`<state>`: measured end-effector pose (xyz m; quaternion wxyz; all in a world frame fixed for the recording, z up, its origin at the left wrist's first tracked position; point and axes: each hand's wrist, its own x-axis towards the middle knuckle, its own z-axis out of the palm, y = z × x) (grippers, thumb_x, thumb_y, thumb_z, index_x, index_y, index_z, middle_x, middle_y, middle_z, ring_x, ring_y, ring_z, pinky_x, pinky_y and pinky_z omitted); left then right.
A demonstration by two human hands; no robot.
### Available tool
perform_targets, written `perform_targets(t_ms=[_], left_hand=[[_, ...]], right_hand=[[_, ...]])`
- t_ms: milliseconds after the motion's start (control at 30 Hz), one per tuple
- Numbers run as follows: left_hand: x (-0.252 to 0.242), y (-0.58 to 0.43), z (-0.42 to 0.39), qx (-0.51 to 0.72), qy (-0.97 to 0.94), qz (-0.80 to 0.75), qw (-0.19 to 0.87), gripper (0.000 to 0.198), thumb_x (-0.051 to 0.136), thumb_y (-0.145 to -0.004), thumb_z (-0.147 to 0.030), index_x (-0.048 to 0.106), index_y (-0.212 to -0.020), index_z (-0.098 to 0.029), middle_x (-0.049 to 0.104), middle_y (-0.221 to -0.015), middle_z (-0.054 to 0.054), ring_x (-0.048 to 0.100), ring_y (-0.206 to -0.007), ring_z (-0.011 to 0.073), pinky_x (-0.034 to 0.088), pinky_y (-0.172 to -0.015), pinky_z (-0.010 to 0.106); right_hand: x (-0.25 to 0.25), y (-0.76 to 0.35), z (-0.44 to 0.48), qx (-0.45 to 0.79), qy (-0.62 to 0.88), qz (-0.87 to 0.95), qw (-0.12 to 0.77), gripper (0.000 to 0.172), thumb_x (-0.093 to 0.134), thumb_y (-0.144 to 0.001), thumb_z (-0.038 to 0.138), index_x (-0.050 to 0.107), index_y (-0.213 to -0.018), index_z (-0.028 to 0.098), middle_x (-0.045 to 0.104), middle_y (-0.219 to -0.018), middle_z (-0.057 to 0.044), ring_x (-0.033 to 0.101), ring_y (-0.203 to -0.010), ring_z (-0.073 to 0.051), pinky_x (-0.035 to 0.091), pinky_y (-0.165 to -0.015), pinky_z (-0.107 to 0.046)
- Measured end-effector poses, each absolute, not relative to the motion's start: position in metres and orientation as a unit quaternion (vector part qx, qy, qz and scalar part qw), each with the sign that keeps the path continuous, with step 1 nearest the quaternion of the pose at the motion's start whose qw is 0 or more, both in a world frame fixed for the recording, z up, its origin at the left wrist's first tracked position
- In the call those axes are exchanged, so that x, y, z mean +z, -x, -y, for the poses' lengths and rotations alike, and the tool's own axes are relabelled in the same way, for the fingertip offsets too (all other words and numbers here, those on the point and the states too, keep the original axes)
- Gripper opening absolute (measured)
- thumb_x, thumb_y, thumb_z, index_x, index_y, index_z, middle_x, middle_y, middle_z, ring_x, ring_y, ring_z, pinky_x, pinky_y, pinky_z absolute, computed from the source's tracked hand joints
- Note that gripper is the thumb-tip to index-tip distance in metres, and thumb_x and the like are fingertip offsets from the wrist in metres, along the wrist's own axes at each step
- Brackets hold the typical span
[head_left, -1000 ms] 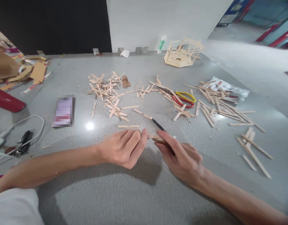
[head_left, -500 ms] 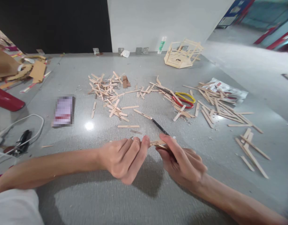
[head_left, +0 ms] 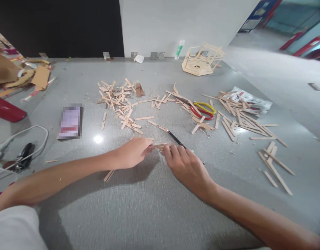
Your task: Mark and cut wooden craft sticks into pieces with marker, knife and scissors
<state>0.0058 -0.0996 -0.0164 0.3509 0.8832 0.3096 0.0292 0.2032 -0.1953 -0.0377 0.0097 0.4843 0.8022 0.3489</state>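
Observation:
My left hand (head_left: pixel 134 152) is closed, its fingertips pinching the left end of a thin wooden craft stick (head_left: pixel 157 146). Facing it, my right hand (head_left: pixel 187 166) is curled with the knuckles up; a narrow gold-coloured edge shows at its fingertips, but the rest of what it grips is hidden. Under my left wrist juts a pale stick piece (head_left: pixel 108 175). Just beyond my right fingers lies a slim black-handled tool (head_left: pixel 176 139), partly covered by the hand, with another craft stick (head_left: pixel 158 126) at its far tip.
Loose craft sticks (head_left: pixel 118 97) lie heaped beyond my hands, with more sticks (head_left: pixel 243 119) at right by a white packet (head_left: pixel 262 102). Red-and-yellow-handled scissors (head_left: pixel 204 110) rest between. A stick frame (head_left: pixel 199 66) and glue tube (head_left: pixel 179 50) stand at the back. A phone (head_left: pixel 69 121) lies left.
Both hands have moved left and slightly away from me. My right hand has turned its knuckles up, hiding more of the gold-coloured tool. A stick piece now shows under my left wrist.

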Motion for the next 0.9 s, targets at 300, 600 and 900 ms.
perform_targets(t_ms=[300, 600, 900], left_hand=[[-0.022, -0.004, 0.082, 0.013, -0.817, -0.269, 0.509, 0.033, 0.039, -0.101, -0.016, 0.049, -0.070, -0.019, 0.059, -0.050, -0.003, 0.054, -0.037, 0.0090, 0.043, -0.052, 0.020], [-0.028, -0.005, 0.084, 0.031, -0.807, -0.278, 0.521, 0.041, 0.044, -0.102, -0.019, 0.047, -0.060, -0.019, 0.054, -0.044, -0.003, 0.052, -0.032, 0.0086, 0.037, -0.040, 0.017], [-0.027, -0.004, 0.089, 0.043, -0.799, -0.293, 0.523, 0.032, 0.044, -0.099, -0.014, 0.048, -0.068, -0.020, 0.053, -0.045, -0.006, 0.051, -0.031, 0.0086, 0.034, -0.034, 0.016]], right_hand=[[-0.044, -0.192, 0.194, 0.304, -0.515, -0.798, 0.079, 0.027, 0.043, -0.096, -0.003, 0.057, -0.083, 0.016, 0.056, -0.058, 0.000, 0.050, -0.046, -0.013, 0.020, -0.049, -0.027], [-0.043, -0.172, 0.200, 0.304, -0.585, -0.739, 0.137, 0.030, 0.040, -0.099, -0.004, 0.062, -0.087, 0.013, 0.053, -0.052, 0.001, 0.048, -0.040, -0.010, 0.014, -0.044, -0.022], [-0.041, -0.176, 0.197, 0.261, -0.583, -0.757, 0.137, 0.031, 0.039, -0.100, -0.002, 0.064, -0.091, 0.014, 0.062, -0.059, -0.004, 0.058, -0.045, -0.013, 0.021, -0.043, -0.024]])
